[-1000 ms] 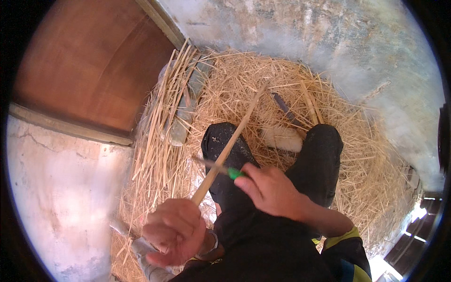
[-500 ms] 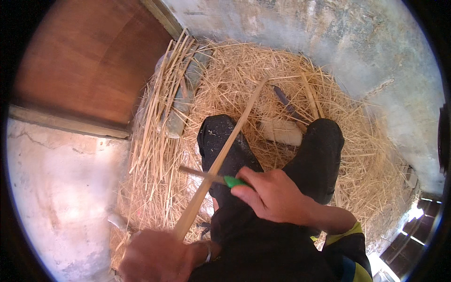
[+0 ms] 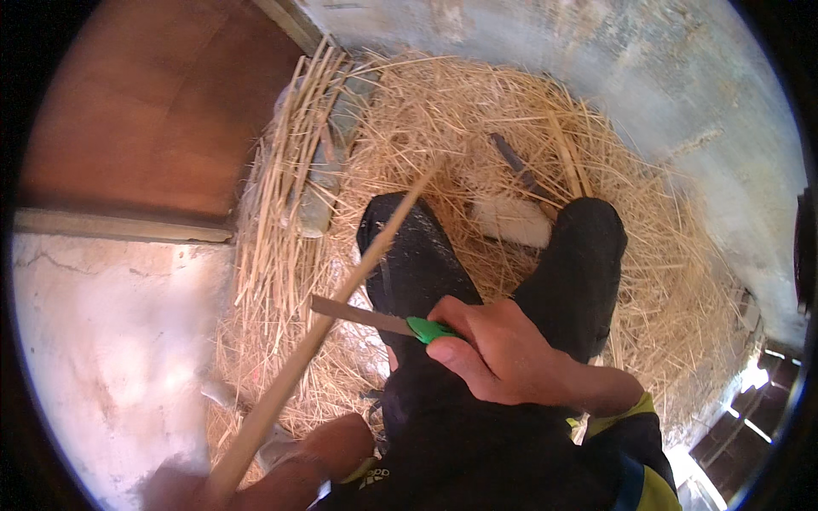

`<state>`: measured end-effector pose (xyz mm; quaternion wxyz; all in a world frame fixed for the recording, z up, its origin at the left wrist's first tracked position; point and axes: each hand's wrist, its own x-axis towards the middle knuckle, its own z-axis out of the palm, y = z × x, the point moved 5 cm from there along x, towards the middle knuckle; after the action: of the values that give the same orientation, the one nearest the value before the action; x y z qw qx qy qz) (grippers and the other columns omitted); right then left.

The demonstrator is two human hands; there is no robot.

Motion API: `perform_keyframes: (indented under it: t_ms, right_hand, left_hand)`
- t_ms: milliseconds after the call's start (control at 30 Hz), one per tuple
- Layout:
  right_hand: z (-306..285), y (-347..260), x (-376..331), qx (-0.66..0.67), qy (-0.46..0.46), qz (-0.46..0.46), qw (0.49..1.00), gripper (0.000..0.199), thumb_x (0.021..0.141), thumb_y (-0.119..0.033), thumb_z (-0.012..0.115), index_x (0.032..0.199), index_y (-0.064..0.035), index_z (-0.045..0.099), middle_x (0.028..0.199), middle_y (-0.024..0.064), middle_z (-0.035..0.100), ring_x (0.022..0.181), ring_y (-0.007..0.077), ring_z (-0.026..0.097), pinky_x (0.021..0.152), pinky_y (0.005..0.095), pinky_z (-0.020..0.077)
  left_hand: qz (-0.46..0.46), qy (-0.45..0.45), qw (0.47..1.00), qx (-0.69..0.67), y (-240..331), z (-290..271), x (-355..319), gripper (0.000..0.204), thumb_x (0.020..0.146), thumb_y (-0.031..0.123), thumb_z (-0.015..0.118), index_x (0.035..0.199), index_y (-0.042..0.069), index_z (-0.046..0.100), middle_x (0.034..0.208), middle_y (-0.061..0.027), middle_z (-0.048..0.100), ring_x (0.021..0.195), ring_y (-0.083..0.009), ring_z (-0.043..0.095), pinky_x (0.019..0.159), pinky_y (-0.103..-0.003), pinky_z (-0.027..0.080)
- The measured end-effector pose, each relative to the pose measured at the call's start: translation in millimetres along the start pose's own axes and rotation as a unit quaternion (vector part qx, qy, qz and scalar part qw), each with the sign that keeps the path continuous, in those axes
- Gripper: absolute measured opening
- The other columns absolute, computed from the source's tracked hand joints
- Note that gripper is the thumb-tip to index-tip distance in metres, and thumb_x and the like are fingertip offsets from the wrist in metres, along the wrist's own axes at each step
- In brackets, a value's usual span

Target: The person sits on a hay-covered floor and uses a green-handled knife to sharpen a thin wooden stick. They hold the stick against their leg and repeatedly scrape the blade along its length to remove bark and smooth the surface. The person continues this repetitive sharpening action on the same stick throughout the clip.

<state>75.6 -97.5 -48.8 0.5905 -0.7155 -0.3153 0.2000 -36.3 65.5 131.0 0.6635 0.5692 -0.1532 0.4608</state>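
My right hand (image 3: 503, 353) grips a knife with a green handle (image 3: 426, 329); its blade (image 3: 354, 313) points left and meets a long pale cane stick (image 3: 328, 319). The stick slants from the lower left up toward the straw pile. My left hand (image 3: 187, 485), blurred at the lower edge, holds the stick's near end. Both hands sit above my black-trousered knees (image 3: 417, 264).
A heap of straw (image 3: 477, 111) covers the ground around my legs, with a bundle of long stalks (image 3: 281, 196) at the left. A brown wooden door (image 3: 145, 111) and pale wall (image 3: 94, 341) stand at left. A white block (image 3: 511, 220) lies in the straw.
My left hand has slid down and left toward the frame's lower edge, pulling the stick back along the blade. My right hand with the knife has stayed almost in place.
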Motion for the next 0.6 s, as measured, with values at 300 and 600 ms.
perform_keyframes:
  t_ms: [300,600]
  right_hand:
    - [28,-34,-7,-0.03,-0.01,-0.13,0.991,0.033,0.095,-0.035,0.054,0.087,-0.0028,0.053,0.053,0.0128,0.056,0.044,0.0307,0.059,0.037,0.0405,0.0453]
    - [53,-25,3,-0.207,0.008,-0.074,0.975,0.033,0.093,-0.035,0.057,0.08,-0.0055,0.053,0.053,0.0098,0.054,0.043,0.0285,0.057,0.037,0.0374,0.0452]
  left_hand:
    - [0.041,-0.04,0.998,0.005,-30,1,-33,0.048,0.099,0.046,0.03,0.065,0.015,0.043,0.05,0.0025,0.037,0.038,-0.0085,0.026,0.038,-0.024,0.022]
    - [0.063,-0.015,0.998,0.022,-28,-24,-37,0.029,0.095,0.024,0.038,0.069,0.014,0.033,0.049,0.0023,0.031,0.038,-0.0074,0.021,0.042,-0.024,0.023]
